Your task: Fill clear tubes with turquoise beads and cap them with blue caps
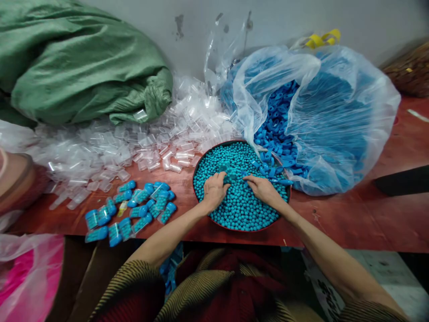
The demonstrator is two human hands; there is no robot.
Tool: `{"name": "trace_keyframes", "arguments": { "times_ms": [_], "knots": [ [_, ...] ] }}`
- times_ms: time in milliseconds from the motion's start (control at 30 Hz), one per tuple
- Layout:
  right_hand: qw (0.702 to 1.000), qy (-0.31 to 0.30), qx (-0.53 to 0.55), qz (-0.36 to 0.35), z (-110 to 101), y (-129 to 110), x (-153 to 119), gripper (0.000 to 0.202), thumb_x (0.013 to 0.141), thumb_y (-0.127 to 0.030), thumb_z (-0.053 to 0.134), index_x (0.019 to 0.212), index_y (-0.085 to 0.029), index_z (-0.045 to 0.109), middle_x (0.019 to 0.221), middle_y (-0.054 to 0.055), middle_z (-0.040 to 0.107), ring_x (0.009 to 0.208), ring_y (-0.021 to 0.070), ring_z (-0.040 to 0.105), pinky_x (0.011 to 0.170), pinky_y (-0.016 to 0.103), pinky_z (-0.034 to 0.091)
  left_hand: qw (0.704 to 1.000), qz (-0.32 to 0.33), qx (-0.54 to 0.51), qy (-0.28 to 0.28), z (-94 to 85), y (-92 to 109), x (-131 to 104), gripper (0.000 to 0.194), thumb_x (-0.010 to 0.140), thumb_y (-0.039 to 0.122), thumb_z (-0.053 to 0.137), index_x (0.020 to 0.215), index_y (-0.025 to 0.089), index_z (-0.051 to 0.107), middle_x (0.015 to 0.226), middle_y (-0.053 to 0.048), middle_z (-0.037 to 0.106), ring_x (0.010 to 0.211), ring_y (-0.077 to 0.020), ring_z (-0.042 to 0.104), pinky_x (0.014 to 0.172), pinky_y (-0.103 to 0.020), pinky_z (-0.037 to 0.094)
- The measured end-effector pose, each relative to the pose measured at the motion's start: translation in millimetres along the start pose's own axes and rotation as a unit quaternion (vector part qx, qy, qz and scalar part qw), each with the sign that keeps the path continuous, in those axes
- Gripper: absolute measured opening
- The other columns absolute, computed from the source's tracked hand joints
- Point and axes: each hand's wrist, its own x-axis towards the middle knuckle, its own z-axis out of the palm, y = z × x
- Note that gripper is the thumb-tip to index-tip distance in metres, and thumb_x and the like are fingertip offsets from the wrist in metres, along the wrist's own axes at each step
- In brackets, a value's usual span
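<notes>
A round basin [291,197] full of small turquoise beads [248,210] stands at the table's front. Over the beads, my left hand [215,191] is closed on a small clear plastic container [228,171], blurred, with turquoise showing through it. Facing it, my right hand [263,191] pinches a small blue cap [246,173] between thumb and fingers. Several loose blue caps [270,171] lie on the beads at the basin's right side. To the left of the basin, filled containers with blue caps [140,211] are scattered on the red table [187,219].
Empty clear containers [181,129] are heaped along the wall, under a green sack [87,67]. A translucent bag [342,120] of blue caps leans against the basin's back right. A pink tub [13,179] stands at far left, a dark object [402,180] at far right.
</notes>
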Motion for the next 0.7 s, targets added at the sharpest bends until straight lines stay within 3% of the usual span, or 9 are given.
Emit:
{"name": "trace_keyframes", "arguments": {
  "times_ms": [167,333,433,533,600,700],
  "knots": [
    [0.984,-0.101,-0.099,-0.105,-6,3,-10,0.045,0.086,-0.014,0.041,0.127,-0.027,0.056,0.105,0.005,0.070,0.093,0.0185,0.065,0.077,0.026,0.045,0.999,0.013,0.022,-0.039,-1.8,6,0,0.026,0.083,0.025,0.056,0.108,0.022,0.055,0.105,-0.007,0.060,0.100,-0.0235,0.053,0.089,-0.035,0.041],
    [0.958,-0.144,-0.227,-0.102,-13,-4,-13,0.027,0.086,-0.022,0.051,0.111,-0.024,0.063,0.086,0.008,0.070,0.077,0.0210,0.065,0.060,0.027,0.039,0.999,0.009,-0.011,-0.046,-1.4,2,5,0.019,0.082,0.026,0.057,0.100,0.022,0.061,0.096,-0.006,0.059,0.097,-0.0222,0.055,0.088,-0.033,0.043],
    [0.951,-0.106,-0.275,-0.094,-16,-8,-18,0.016,0.086,-0.027,0.052,0.093,-0.021,0.065,0.090,0.011,0.066,0.076,0.0219,0.062,0.058,0.028,0.036,0.999,0.020,-0.044,-0.022,-5.8,-4,6,0.017,0.080,0.026,0.059,0.095,0.020,0.060,0.095,-0.005,0.060,0.097,-0.0212,0.056,0.089,-0.032,0.043],
    [0.955,-0.008,-0.270,-0.120,-19,-12,-20,0.015,0.085,-0.028,0.055,0.088,-0.017,0.063,0.098,0.015,0.063,0.091,0.0260,0.059,0.069,0.031,0.038,0.994,0.012,-0.108,-0.016,-13.1,-7,6,0.015,0.078,0.025,0.058,0.093,0.019,0.056,0.088,-0.003,0.061,0.086,-0.0186,0.058,0.082,-0.031,0.045],
    [0.971,0.041,-0.213,-0.102,-17,-16,-17,0.019,0.088,-0.029,0.050,0.093,-0.015,0.062,0.095,0.014,0.065,0.093,0.0264,0.058,0.074,0.032,0.037,0.987,-0.003,-0.158,-0.027,-16.5,-8,5,0.013,0.077,0.023,0.056,0.090,0.019,0.054,0.080,0.000,0.060,0.075,-0.0160,0.057,0.075,-0.029,0.045],
    [0.996,0.059,-0.062,-0.024,-9,-21,-9,0.027,0.093,-0.029,0.038,0.108,-0.016,0.057,0.088,0.010,0.067,0.084,0.0222,0.061,0.070,0.029,0.039,0.967,-0.013,-0.249,-0.049,-17.2,-9,6,0.013,0.077,0.021,0.053,0.089,0.019,0.053,0.077,0.002,0.058,0.071,-0.0136,0.056,0.070,-0.026,0.044]
  ]
}}
